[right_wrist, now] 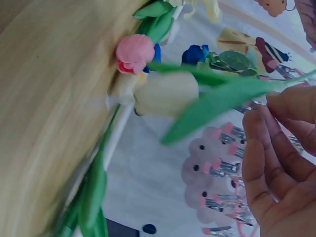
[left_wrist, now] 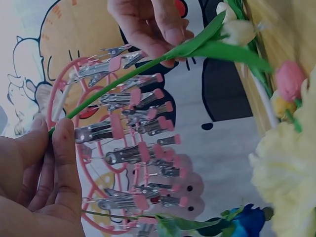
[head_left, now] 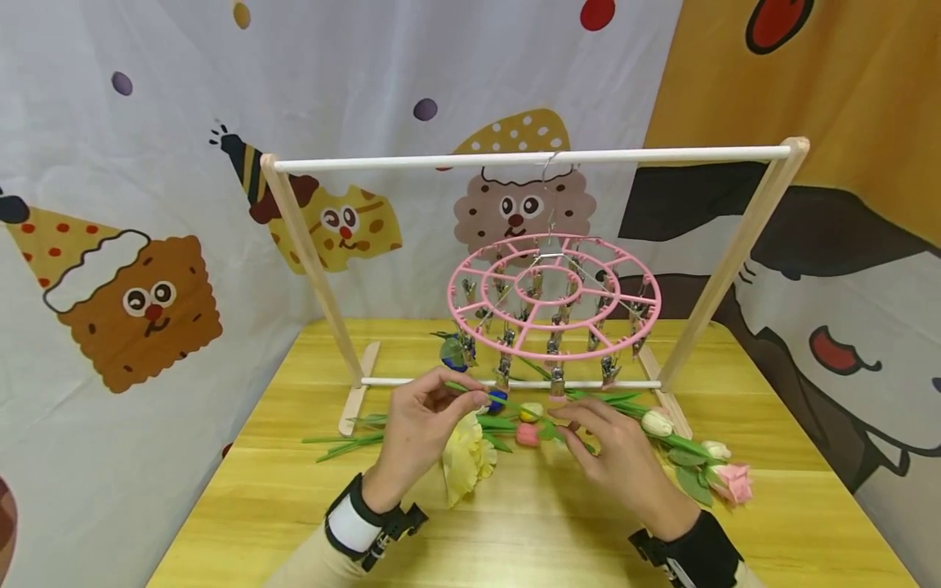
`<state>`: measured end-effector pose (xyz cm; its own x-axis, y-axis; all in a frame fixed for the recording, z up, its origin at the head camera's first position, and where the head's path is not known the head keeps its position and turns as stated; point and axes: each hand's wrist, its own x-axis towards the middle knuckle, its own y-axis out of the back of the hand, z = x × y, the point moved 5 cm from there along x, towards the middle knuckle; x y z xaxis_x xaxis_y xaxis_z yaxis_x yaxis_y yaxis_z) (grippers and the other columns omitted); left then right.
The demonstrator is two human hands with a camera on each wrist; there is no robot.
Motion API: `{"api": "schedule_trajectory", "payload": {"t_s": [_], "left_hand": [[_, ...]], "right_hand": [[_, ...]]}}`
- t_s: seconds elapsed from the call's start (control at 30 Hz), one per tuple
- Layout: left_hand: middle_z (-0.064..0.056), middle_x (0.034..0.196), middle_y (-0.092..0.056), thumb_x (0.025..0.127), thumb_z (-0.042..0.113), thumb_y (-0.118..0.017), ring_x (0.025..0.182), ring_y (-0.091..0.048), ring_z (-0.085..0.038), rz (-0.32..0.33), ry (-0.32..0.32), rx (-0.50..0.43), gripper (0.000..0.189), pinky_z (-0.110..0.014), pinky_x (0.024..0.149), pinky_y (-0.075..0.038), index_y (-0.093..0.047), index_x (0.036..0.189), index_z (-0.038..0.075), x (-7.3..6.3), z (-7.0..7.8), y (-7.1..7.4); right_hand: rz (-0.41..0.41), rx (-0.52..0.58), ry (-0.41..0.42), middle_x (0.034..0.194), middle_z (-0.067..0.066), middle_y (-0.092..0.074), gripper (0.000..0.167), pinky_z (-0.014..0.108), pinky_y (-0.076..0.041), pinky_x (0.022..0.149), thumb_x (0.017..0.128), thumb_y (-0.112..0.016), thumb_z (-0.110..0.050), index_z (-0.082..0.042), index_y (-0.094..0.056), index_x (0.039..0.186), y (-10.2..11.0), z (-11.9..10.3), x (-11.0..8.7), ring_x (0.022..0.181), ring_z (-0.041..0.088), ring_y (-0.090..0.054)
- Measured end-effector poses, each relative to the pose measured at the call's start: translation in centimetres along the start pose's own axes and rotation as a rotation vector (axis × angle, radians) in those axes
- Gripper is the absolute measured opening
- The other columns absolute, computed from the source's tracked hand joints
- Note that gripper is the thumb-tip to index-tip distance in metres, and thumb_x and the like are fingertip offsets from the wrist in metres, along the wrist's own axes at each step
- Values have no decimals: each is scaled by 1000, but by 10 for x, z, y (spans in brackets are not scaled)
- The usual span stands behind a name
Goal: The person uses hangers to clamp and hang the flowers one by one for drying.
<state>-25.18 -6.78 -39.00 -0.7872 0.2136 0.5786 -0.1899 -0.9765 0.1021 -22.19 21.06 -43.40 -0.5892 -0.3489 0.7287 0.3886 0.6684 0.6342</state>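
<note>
My left hand (head_left: 422, 433) pinches the end of a green flower stem (left_wrist: 113, 86) between thumb and fingertips. Farther along, at the leaves (left_wrist: 205, 47), my right hand (head_left: 621, 449) pinches the same stem with thumb and forefinger. Its flower is a white tulip (right_wrist: 168, 94), blurred in the right wrist view and hidden by my right hand in the head view. Behind and above both hands hangs a round pink clip hanger (head_left: 529, 329), ringed with metal clips (left_wrist: 121, 157). A blue rose (left_wrist: 247, 219) hangs by its stem from the hanger's far left side.
A wooden stand (head_left: 750, 220) with a white top rod (head_left: 412, 162) carries the hanger. On the table (head_left: 515, 539) lie a large pale yellow flower (head_left: 466, 461), a pink tulip (head_left: 527, 434), white tulips (head_left: 657, 422) and a pink rose (head_left: 731, 483). A printed cloth hangs behind.
</note>
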Motion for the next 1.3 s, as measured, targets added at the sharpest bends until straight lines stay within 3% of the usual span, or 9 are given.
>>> {"api": "schedule_trajectory", "payload": {"t_s": [0.13,0.27,0.37,0.43,0.7,0.83,0.97,1.13,1.3], "left_hand": [[-14,104,-88,101,-1,-88,85,-84,-9,13,-48,51,16,-27,75,-70,-86,113,10,5,8,3],[-12,105,-88,101,-1,-89,87,-85,-13,5,-100,88,16,-28,78,-72,-86,114,10,13,17,3],[-11,105,-89,102,1,-89,87,-86,-16,-14,-130,114,15,-30,80,-73,-86,114,10,18,25,1],[-11,105,-89,102,1,-88,87,-87,-21,-33,-156,122,14,-32,82,-73,-86,113,8,21,29,-3],[-9,103,-88,101,1,-90,86,-87,-24,-97,-219,169,13,-34,82,-74,-86,111,8,31,43,-16],[-9,104,-88,101,2,-90,88,-88,-23,-117,-225,162,13,-34,82,-74,-86,112,8,32,46,-21],[-11,107,-89,101,0,-89,89,-88,-20,-143,-240,141,14,-34,80,-74,-85,113,7,30,48,-26],[-11,107,-89,102,0,-88,90,-88,-18,-154,-268,142,15,-33,80,-74,-85,116,5,32,51,-29],[-11,110,-88,102,1,-89,93,-88,-19,-142,-263,162,17,-33,83,-74,-84,117,6,31,50,-27]], "right_hand": [[25,30,23,112,2,-85,48,12,-59,71,83,-97,12,-15,-86,121,13,-12,2,85,13,-80],[80,72,63,107,0,-84,10,11,-62,79,109,-85,-11,-14,-86,118,24,-27,6,87,12,-80],[150,80,103,105,0,-84,28,11,-63,82,121,-67,-33,-13,-87,120,30,-38,15,87,11,-80],[183,84,120,107,2,-85,32,11,-64,83,122,-65,-36,-12,-87,123,33,-47,22,88,12,-81],[131,75,64,115,11,-82,41,16,-66,88,120,-66,-42,-6,-84,128,29,-68,53,91,20,-81],[138,90,74,112,11,-81,19,20,-68,82,109,-86,-17,-5,-84,124,23,-72,62,87,21,-81],[157,76,84,106,10,-79,29,16,-65,79,93,-96,5,-6,-84,117,21,-73,63,82,17,-79],[153,56,60,106,9,-80,25,18,-66,78,94,-95,4,-7,-83,114,23,-73,62,83,15,-79],[170,39,47,106,9,-80,32,17,-65,79,89,-96,8,-6,-83,113,26,-72,62,83,16,-79]]}}
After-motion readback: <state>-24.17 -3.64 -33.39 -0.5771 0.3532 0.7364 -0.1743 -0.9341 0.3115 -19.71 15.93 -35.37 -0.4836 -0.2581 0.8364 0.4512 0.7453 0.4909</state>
